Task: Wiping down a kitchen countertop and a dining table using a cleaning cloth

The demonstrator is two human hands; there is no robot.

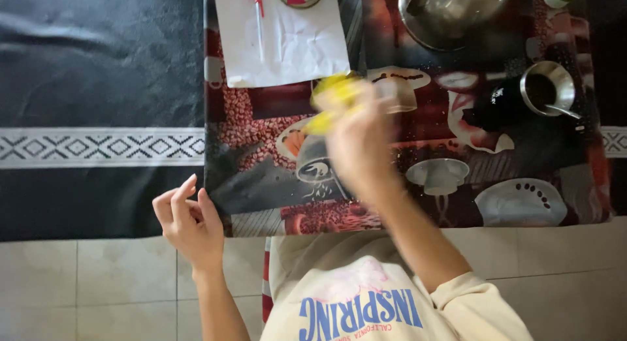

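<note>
The right hand (358, 144) is raised above the patterned mat (261, 129) and blurred by motion; its fingers are curled around a yellow object (333, 99), which shows as a smeared bright yellow shape sticking out past the fingertips toward the top of the view. The blur is too heavy to tell what kind of thing it is or how firmly it is pinched. The left hand (189, 220) holds nothing: it hovers at the near left corner of the mat, fingers loosely curled, half open, well apart from the yellow object.

Just beyond the yellow object lies a white sheet of paper (294, 44) with a red and white pen (259, 21) resting on it. To the right of the right hand stands a steel cup (547, 88) with a spoon (563, 110) leaning in it, and a dark bottle (496, 106) lies touching the cup. A large steel bowl (450, 15) sits at the far edge. The mat lies on a black cloth (98, 73) with a white geometric band, next to a tiled floor (85, 289).
</note>
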